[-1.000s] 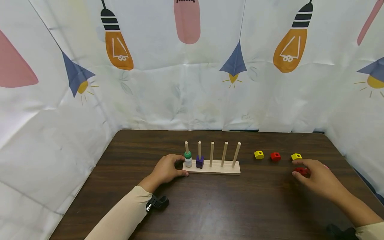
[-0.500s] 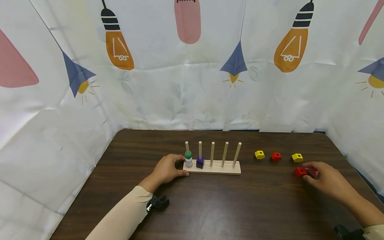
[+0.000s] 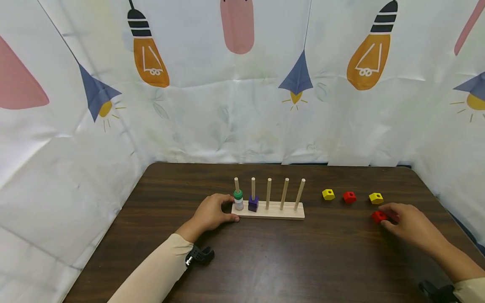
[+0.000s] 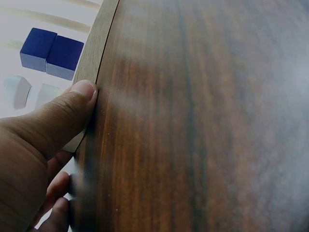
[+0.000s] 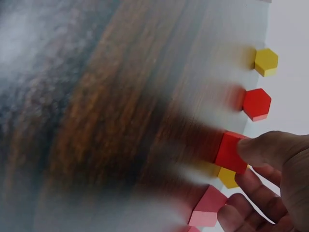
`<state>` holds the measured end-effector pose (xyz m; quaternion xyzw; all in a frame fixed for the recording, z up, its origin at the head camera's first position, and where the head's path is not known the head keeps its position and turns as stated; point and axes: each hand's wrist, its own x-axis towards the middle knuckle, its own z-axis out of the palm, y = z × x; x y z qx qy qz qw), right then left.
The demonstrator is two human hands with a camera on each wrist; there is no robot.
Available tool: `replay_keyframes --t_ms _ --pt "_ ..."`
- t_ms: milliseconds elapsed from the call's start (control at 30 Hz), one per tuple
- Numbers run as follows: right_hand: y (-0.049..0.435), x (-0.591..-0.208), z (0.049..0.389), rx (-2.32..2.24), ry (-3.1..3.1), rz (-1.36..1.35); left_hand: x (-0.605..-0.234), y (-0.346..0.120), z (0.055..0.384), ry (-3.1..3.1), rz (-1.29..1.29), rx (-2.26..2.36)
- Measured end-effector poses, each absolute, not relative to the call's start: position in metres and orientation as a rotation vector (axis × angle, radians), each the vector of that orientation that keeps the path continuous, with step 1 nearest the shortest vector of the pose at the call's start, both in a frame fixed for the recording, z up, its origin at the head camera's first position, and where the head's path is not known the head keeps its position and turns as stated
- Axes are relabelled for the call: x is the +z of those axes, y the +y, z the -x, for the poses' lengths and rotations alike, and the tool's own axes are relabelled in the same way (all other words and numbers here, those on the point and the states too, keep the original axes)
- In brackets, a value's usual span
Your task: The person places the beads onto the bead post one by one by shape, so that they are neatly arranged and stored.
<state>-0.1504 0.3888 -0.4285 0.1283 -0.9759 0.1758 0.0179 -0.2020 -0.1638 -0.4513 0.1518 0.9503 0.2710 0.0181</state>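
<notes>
My left hand (image 3: 212, 212) grips the left end of a wooden peg board (image 3: 280, 213), its thumb along the front edge, as the left wrist view confirms. The leftmost peg carries white beads and a green bead (image 3: 238, 195). On the second peg sit purple cube beads (image 3: 253, 204), dark blue in the left wrist view; the other three pegs are bare. At the right, my right hand (image 3: 413, 223) pinches a red bead (image 3: 379, 216) between thumb and fingers. In the right wrist view a pink bead (image 5: 210, 200) lies beside the curled fingers; the hand hides it in the head view.
Behind the right hand stand a yellow bead (image 3: 376, 198), another red bead (image 3: 349, 197) and a second yellow bead (image 3: 328, 194). The brown table (image 3: 288, 261) reaches back to a white printed cloth (image 3: 235, 122). Part of another pink bead (image 5: 192, 229) shows low in the right wrist view.
My right hand first shifted right off the red bead, then came back slightly left to it. The pink bead that showed half a second ago is now covered. My left hand stays put.
</notes>
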Motion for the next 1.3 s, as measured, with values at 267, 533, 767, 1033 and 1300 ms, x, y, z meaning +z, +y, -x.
replay_keyframes --t_ms 267,533,767,1033,1300 --pt "0.377 -0.43 0.154 0.54 -3.025 -0.462 -0.451 -0.163 0.203 2.948 -0.481 0.842" --pt "0.363 -0.43 0.159 0.557 -3.04 -0.458 -0.45 -0.163 0.203 2.952 -0.49 0.836" --pt "0.347 -0.429 0.164 0.576 -3.044 -0.515 -0.45 -0.163 0.203 2.956 -0.503 0.837" --pt "0.326 -0.431 0.17 0.637 -3.075 -0.499 -0.451 -0.163 0.203 2.951 -0.504 0.823" --pt "0.307 -0.425 0.176 0.656 -2.977 -0.564 -0.452 -0.164 0.203 2.954 -0.5 0.827"
